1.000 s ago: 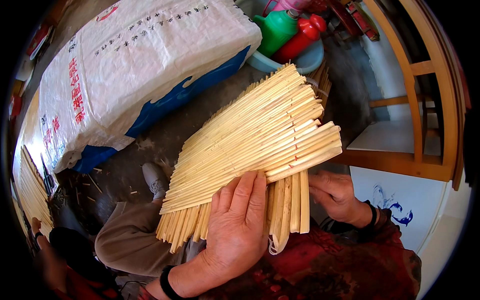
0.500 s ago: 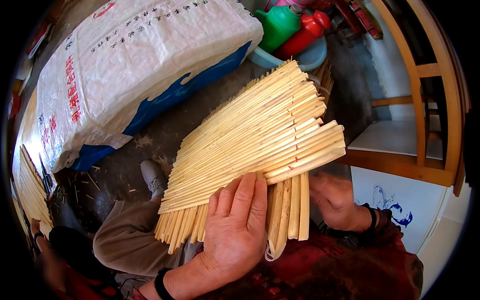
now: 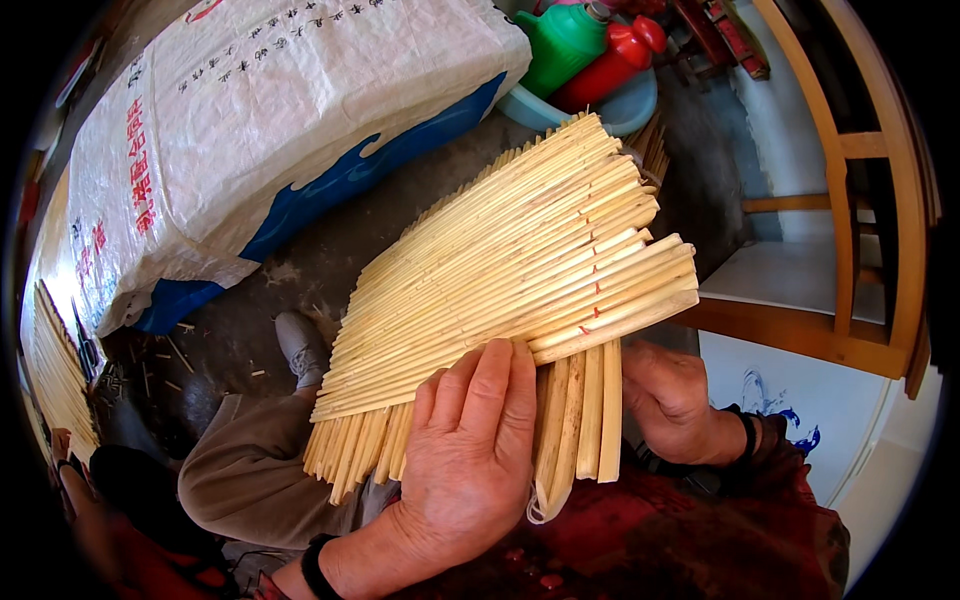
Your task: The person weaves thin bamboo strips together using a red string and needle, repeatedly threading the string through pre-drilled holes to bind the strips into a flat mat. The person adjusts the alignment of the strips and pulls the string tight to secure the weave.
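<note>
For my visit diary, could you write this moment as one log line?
Left hand: on stalk mat | Right hand: beside lower stalks, fingertips hidden | Nearby: green flask, red flask, blue basin

Large red Chinese characters (image 3: 139,165) ran down the white sheet (image 3: 300,120) covering a bulky bundle, while smaller black characters (image 3: 235,65) slanted across its upper face. More red characters (image 3: 91,251) marked the sheet's crumpled lower left, foreshortened near the picture's rim.
</note>
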Available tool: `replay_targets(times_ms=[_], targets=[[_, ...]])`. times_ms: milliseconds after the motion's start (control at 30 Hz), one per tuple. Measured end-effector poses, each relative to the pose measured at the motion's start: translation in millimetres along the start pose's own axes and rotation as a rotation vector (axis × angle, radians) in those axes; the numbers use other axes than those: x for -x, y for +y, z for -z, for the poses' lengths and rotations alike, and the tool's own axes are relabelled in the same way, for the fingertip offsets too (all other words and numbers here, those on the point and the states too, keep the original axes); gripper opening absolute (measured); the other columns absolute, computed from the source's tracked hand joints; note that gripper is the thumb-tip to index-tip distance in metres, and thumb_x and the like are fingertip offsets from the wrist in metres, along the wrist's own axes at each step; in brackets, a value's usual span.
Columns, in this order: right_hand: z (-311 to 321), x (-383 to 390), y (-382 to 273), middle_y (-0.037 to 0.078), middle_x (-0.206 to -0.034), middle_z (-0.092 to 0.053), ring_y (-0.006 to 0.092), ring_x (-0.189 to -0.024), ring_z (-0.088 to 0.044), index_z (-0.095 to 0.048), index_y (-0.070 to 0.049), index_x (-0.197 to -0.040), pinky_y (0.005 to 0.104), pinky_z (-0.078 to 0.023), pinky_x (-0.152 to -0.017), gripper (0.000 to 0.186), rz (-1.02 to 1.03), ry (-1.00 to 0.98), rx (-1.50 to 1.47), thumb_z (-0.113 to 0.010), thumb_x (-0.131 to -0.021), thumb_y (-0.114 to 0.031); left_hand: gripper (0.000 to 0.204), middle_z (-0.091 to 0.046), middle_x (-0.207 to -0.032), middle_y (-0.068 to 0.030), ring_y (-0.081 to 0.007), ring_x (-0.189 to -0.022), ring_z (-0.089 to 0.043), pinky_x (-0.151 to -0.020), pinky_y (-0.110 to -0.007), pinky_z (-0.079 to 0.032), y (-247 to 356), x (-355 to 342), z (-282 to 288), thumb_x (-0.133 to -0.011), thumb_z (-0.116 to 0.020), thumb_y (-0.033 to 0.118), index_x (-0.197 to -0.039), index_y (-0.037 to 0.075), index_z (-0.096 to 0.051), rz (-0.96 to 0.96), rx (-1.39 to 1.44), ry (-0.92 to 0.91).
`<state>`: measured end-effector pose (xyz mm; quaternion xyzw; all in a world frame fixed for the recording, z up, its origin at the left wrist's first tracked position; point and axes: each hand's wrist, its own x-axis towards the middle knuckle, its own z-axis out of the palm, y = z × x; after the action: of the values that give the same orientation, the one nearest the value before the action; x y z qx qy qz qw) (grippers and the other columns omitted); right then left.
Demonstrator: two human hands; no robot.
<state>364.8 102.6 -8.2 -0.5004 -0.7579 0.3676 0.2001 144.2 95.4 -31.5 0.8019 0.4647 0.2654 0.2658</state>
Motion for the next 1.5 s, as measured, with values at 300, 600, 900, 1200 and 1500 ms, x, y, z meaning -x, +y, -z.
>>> replay_targets(times_ms=[300,600,900,1200,1500], targets=[[-4,-8,1,0.017,-0.081,-0.061,0.0353,-0.072,-0.063,-0.06,-0.001,-0.104,0.0364,-0.05,-0.061,0.022,-0.113,-0.008,-0.051,-0.062,-0.084,0.005,0.047,-0.053,-0.122,-0.0238,-0.0348,-0.104,-0.056,-0.086,-0.044,-0.045,-4,0,1,-0.078,-0.058,0.005,-0.122,-0.012,-0.055,-0.009,0.017,-0.038],[4,-12,7,0.014,-0.079,-0.061,0.0344,-0.071,-0.063,-0.06,-0.002,-0.103,0.038,-0.05,-0.059,0.023,0.021,-0.05,0.081,-0.066,-0.081,0.003,0.05,-0.053,-0.123,-0.0228,-0.0343,-0.106,-0.055,-0.091,-0.044,-0.043,0,0,-4,-0.078,-0.059,0.007,-0.125,-0.009,-0.053,0.041,0.008,-0.013],[8,-14,4,0.014,-0.077,-0.06,0.0349,-0.071,-0.062,-0.059,-0.001,-0.1,0.0376,-0.05,-0.06,0.019,-0.014,-0.073,0.048,-0.066,-0.082,0.001,0.051,-0.052,-0.124,-0.023,-0.0346,-0.107,-0.054,-0.091,-0.045,-0.042,1,2,-7,-0.079,-0.058,0.005,-0.127,-0.009,-0.051,0.065,0.055,-0.009],[7,-29,-4,0.019,-0.107,-0.058,0.0349,-0.09,-0.063,-0.063,0.002,-0.098,0.0368,-0.051,-0.074,0.02,0.097,0.045,0.13,-0.068,-0.079,0.006,0.051,-0.053,-0.127,-0.0267,-0.0376,-0.112,-0.057,-0.096,-0.047,-0.044,1,-5,-3,-0.083,-0.059,0.011,-0.128,-0.011,-0.048,0.029,-0.009,-0.03],[2,-42,-1,0.016,-0.094,-0.056,0.0346,-0.082,-0.062,-0.058,0.0,-0.092,0.0382,-0.052,-0.067,0.016,0.235,0.11,0.148,-0.068,-0.08,0.001,0.068,-0.061,-0.111,-0.0278,-0.0429,-0.098,-0.062,-0.085,-0.046,-0.051,12,-16,16,-0.072,-0.082,0.02,-0.124,-0.009,-0.05,0.046,0.051,0.116]])
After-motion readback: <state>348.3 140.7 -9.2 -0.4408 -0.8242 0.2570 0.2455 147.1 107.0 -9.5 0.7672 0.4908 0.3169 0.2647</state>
